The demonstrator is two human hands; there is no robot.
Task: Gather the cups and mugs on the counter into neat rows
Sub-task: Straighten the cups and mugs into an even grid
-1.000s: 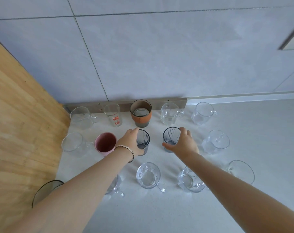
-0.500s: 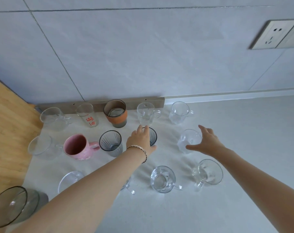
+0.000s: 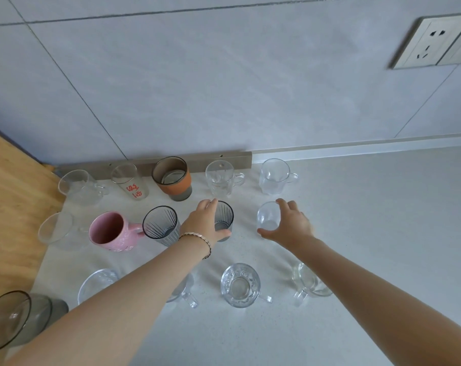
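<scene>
Cups stand in three rows on a pale counter. My left hand grips a dark ribbed glass in the middle row. My right hand curls round a small clear cup to its right. Left of them stand a second dark ribbed glass, a pink mug and a clear mug. The back row holds an orange-banded glass among clear glasses. The front row has a clear patterned mug and other clear mugs, partly hidden by my arms.
A wooden panel borders the counter on the left. A tiled wall with a metal strip stands behind the back row, and a socket is at the upper right. A smoky glass bowl sits at the front left.
The view has shifted right. My left hand let go of one dark ribbed glass and now holds the other. My right hand left that glass, reached right and closed round the small clear cup.
</scene>
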